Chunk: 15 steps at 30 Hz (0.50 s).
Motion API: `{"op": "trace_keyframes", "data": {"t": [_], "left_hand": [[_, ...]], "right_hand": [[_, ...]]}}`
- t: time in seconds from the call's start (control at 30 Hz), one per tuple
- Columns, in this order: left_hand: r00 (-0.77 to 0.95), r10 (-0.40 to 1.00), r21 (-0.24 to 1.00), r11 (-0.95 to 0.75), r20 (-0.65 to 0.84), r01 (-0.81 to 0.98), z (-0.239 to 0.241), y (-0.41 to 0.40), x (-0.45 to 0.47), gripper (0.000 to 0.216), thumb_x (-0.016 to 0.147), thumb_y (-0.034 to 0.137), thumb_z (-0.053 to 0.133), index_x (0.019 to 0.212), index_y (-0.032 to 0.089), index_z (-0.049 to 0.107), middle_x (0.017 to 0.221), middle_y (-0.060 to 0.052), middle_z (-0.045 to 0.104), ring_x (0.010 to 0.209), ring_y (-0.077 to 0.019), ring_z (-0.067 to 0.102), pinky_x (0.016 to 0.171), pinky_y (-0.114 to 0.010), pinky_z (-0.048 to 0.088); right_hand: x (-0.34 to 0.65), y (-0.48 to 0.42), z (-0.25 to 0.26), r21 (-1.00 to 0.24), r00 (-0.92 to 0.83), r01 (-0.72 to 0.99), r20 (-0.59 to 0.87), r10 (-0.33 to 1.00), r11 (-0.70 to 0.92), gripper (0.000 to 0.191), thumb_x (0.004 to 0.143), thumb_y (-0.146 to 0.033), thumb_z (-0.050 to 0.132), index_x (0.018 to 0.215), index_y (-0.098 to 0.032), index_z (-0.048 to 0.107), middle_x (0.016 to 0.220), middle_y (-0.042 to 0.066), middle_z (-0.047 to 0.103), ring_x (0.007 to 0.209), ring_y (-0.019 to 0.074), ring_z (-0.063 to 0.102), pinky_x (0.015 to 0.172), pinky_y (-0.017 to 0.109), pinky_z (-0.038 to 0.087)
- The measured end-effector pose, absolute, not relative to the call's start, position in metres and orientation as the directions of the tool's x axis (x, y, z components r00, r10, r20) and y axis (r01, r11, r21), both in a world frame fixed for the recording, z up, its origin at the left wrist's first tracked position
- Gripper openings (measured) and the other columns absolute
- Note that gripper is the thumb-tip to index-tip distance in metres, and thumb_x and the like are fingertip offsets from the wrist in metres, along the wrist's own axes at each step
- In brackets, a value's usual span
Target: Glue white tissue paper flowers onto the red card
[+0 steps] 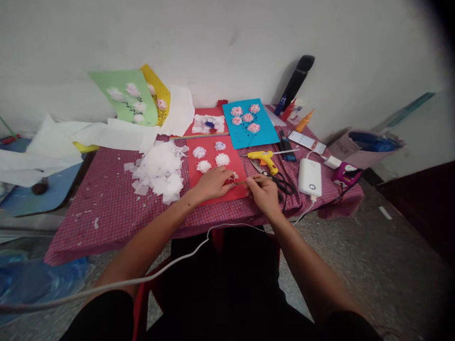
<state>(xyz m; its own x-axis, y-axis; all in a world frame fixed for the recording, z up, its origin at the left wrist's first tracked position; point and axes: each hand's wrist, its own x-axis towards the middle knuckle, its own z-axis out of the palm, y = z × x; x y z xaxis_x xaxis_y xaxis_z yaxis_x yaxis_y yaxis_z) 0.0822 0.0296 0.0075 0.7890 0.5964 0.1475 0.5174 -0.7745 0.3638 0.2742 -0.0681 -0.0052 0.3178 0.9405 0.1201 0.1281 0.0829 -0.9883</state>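
Observation:
A red paper sheet (204,182) lies on the checked tablecloth (106,203) with several white tissue flowers (204,166) stuck on it. My left hand (212,183) rests on the sheet's near right part, fingers curled down on a small white piece. My right hand (263,193) is closed on a thin stick or pencil (249,181) that points left toward my left fingertips. What lies under my left fingers is mostly hidden.
A pile of white tissue pieces (161,168) sits left of the sheet. A yellow glue gun (265,158), scissors (280,182), a white power bank (310,176), a blue flower card (249,122), a green card (126,97) and a wall lie around.

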Motion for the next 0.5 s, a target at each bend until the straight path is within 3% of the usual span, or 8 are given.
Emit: {"op": "trace_keyframes", "data": {"t": [0.5], "left_hand": [[0.808, 0.572, 0.342, -0.794, 0.142, 0.502, 0.0090, 0.0334, 0.0865, 0.025, 0.099, 0.036, 0.056, 0.115, 0.022, 0.068, 0.107, -0.010, 0.069, 0.103, -0.0262, 0.063, 0.087, -0.039, 0.049]], "right_hand": [[0.2731, -0.0672, -0.0028, -0.983, 0.349, 0.151, 0.155, 0.924, 0.108, 0.033, 0.087, -0.054, 0.069, 0.083, -0.022, 0.065, 0.069, 0.000, 0.067, 0.050, 0.0149, 0.060, 0.049, 0.027, 0.049]]}}
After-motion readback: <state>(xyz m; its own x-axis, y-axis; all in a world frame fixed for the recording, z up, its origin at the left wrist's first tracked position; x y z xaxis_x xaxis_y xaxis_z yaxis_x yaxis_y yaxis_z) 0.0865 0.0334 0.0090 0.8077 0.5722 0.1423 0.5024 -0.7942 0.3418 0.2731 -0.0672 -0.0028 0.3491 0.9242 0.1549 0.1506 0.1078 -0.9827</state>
